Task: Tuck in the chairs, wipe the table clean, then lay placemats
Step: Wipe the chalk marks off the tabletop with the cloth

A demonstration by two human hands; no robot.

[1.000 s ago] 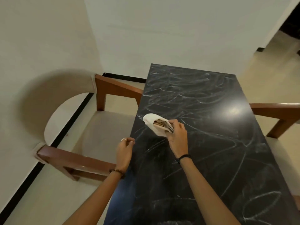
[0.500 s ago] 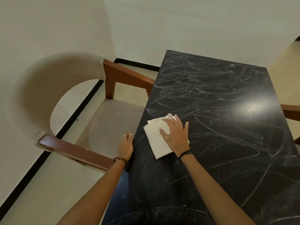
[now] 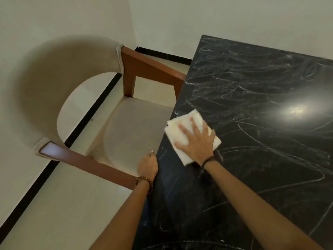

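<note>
A black table (image 3: 261, 98) streaked with white chalk-like marks fills the right half of the view. A folded white cloth (image 3: 178, 129) lies flat near the table's left edge. My right hand (image 3: 195, 141) presses down on the cloth with fingers spread straight. My left hand (image 3: 148, 166) rests at the table's left edge with its fingers curled over the rim. A beige chair (image 3: 129, 129) with wooden arms stands at the table's left side, its seat partly under the tabletop.
The chair's curved back (image 3: 54, 87) stands close to a white wall with a black skirting (image 3: 90, 114). A room corner lies behind the table's far left end. Pale floor shows beneath the chair.
My right hand went from gripping a bunched cloth to pressing it flat and spread on the table. The view has shifted closer and left. My left hand stays at the table edge.
</note>
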